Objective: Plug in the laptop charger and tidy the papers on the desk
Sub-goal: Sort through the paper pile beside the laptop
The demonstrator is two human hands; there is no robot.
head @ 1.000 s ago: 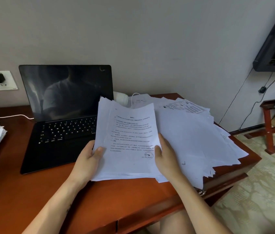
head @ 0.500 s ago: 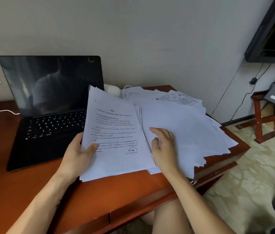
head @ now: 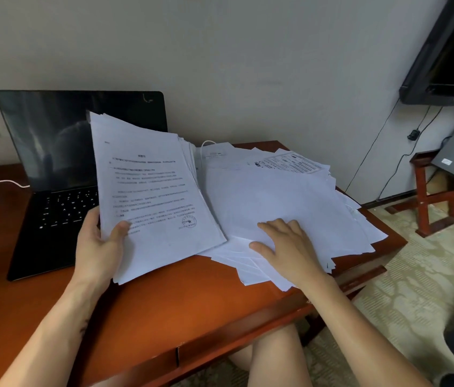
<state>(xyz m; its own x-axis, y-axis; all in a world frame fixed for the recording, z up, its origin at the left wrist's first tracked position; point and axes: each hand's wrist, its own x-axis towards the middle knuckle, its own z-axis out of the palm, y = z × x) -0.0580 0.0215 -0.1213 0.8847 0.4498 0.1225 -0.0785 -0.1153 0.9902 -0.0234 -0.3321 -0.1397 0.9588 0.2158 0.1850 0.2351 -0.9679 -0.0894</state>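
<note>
The left hand [head: 100, 247] grips a gathered stack [head: 153, 196] tilted up in front of the laptop [head: 61, 196]; the right hand [head: 287, 247] lies flat, fingers spread, on the loose sheets [head: 290, 196] fanned over the surface [head: 178, 303] (right side). Best to sweep those inward gently, squaring edges before merging.

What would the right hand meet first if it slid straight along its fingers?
The right hand would probably meet the edge of the stack the left hand holds, across the loose sheets; depth unclear.

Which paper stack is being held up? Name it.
The printed bundle gripped by the left hand; the sprawled pile lies flat under the right hand.
</note>
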